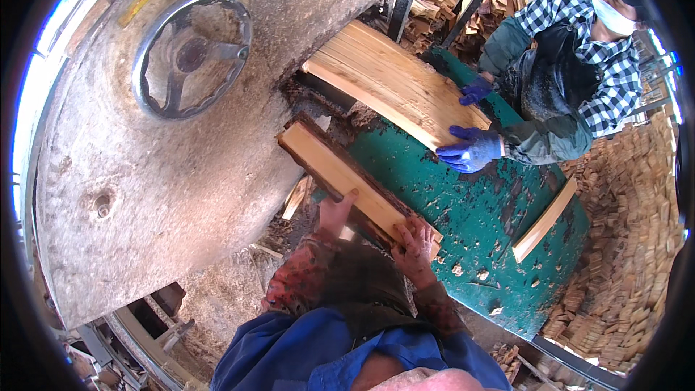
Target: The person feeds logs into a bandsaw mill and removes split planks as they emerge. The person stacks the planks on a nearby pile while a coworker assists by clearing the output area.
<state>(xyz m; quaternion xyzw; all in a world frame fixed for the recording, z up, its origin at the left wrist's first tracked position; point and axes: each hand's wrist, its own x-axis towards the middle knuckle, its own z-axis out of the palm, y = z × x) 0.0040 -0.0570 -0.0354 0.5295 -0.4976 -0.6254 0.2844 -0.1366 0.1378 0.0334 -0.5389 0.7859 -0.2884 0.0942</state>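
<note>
A long, thick wooden slab (339, 172) with dark bark along its edges lies at a slant in front of me, its near right end over the green table. My left hand (337, 213) grips the slab's near side around mid-length, thumb up on the pale face. Toward the right end, my right hand (415, 250) is closed over the same slab, fingers on its top; its underside grip is hidden. Beyond it a wide pale wood block (387, 80) rests on the table, with a co-worker's blue gloved hands (470, 148) at its right end.
A large dusty machine housing (181, 181) with a metal handwheel (192, 54) fills the left. The green table (463, 210) carries wood chips and a thin wood strip (544, 221). Stacked wood pieces (622, 246) rise at right. A co-worker (572, 65) in checked sleeves stands across the table.
</note>
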